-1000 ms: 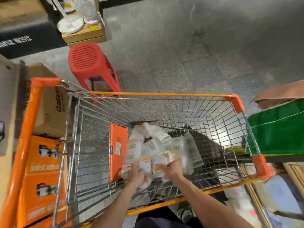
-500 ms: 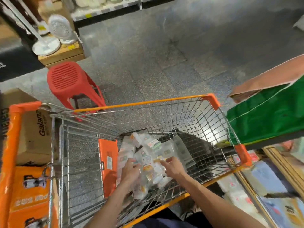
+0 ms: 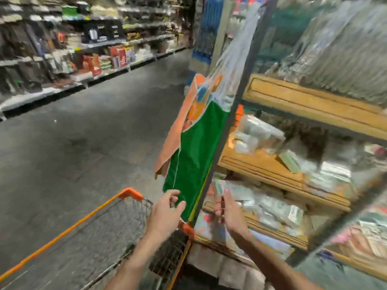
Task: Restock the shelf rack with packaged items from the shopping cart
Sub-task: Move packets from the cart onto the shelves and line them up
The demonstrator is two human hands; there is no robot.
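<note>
The shopping cart (image 3: 129,192), a wire basket with an orange rim, stands at the lower left; its contents are out of view. To the right is the shelf rack (image 3: 263,166), with wooden boards on a dark metal post (image 3: 228,126). Clear packaged items (image 3: 257,130) lie on its middle board, and more packets (image 3: 274,208) on the board below. My left hand (image 3: 165,212) is raised above the cart's far corner, fingers spread and loosely bent, holding nothing. My right hand (image 3: 230,214) is up in front of the lower board with its fingers curled; blur hides whether it holds a packet.
A green and orange banner (image 3: 192,155) hangs on the rack's end, between my hands. The grey aisle floor (image 3: 83,132) stretches away to the left. Store shelving (image 3: 94,55) full of goods lines the far side. Bagged goods (image 3: 335,49) fill the rack's top shelf.
The view swung up from the cart's inside to the rack on the right. Both hands left the packets in the cart and rose toward the rack's lower board.
</note>
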